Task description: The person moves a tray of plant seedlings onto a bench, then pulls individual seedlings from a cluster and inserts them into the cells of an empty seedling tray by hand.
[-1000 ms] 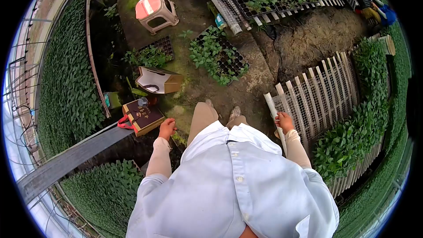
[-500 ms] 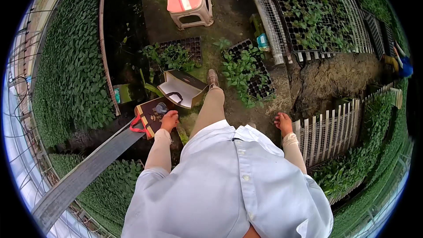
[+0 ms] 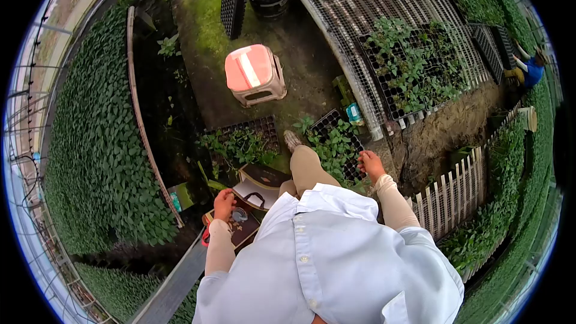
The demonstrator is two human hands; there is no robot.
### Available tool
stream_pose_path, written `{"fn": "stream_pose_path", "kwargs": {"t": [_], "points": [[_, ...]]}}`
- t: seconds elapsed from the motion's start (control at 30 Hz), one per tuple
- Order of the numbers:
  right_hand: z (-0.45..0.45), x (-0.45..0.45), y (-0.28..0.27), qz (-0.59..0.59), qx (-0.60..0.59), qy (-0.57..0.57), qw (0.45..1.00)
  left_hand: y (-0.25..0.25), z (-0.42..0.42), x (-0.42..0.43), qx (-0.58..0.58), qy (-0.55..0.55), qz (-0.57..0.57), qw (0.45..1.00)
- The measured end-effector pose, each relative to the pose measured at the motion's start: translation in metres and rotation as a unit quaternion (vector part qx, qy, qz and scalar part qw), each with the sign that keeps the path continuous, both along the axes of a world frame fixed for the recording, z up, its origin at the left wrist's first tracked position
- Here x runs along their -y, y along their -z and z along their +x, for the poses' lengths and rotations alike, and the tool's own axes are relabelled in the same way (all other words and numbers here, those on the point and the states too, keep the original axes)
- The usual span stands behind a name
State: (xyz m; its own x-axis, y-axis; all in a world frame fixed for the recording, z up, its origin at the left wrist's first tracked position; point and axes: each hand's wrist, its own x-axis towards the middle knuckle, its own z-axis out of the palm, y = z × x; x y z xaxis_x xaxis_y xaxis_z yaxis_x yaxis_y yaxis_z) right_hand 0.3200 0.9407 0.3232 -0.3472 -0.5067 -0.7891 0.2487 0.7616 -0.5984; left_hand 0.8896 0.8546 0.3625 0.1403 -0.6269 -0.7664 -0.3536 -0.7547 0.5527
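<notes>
Walking has carried the person point(image 3: 348, 252) farther up the path point(image 3: 306, 78): compared with half a second ago, the stool point(image 3: 255, 75) looks closer, the pail point(image 3: 270, 7) shows more fully at the far end, and the right hand point(image 3: 370, 165) has swung inward. To my eye, going well here calls for short, flat steps beside the left tray point(image 3: 240, 144) and the right tray point(image 3: 337, 147), the front foot point(image 3: 292, 139) kept off the seedlings and the arms held in.

A dense leafy bed point(image 3: 96, 144) fills the left side. On the far right a mesh surface point(image 3: 360, 6) carries more seedlings point(image 3: 414, 66), with a slatted rack point(image 3: 453, 192) nearer on that side and a co-worker point(image 3: 531, 72) at the far right edge.

Both floor trays hold leafy plants. Near left, an open bag point(image 3: 249, 189) lies just beside a dark box point(image 3: 245, 232), a bottle point(image 3: 239, 214) apparently on top of it.

Both hands look narrow, fingers loosely curled, nothing visible in them; I cannot tell whether they close fully. The right is nearest the right tray, the left hand point(image 3: 224, 205) nearest the box and bottle; neither seems to touch anything.
</notes>
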Motion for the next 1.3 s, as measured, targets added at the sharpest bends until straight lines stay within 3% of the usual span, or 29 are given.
{"fn": "stream_pose_path", "kwargs": {"t": [0.23,0.47,0.57,0.83,0.97,1.13,1.3], "points": [[-0.026,0.093,-0.007,0.035,-0.029,0.010,0.999,0.001,-0.010,0.086,0.018,0.011,0.052,0.998],[-0.100,0.201,0.022,0.033,-0.069,0.019,0.997,0.038,-0.078,0.227,-0.028,-0.027,0.088,0.995],[-0.140,0.251,0.013,0.064,-0.039,0.046,0.996,0.043,-0.131,0.303,0.019,0.018,0.153,0.988],[-0.227,0.361,-0.002,0.041,-0.082,0.084,0.992,0.018,-0.281,0.518,-0.022,0.103,0.044,0.994],[-0.245,0.419,-0.015,0.030,0.006,0.112,0.993,0.012,-0.327,0.598,-0.047,0.136,0.011,0.989],[-0.254,0.490,0.005,-0.013,0.028,0.132,0.991,0.006,-0.383,0.692,-0.046,0.164,0.020,0.985],[-0.266,0.580,0.051,-0.026,0.064,0.170,0.983,0.046,-0.459,0.807,-0.073,0.158,0.048,0.984]]}}
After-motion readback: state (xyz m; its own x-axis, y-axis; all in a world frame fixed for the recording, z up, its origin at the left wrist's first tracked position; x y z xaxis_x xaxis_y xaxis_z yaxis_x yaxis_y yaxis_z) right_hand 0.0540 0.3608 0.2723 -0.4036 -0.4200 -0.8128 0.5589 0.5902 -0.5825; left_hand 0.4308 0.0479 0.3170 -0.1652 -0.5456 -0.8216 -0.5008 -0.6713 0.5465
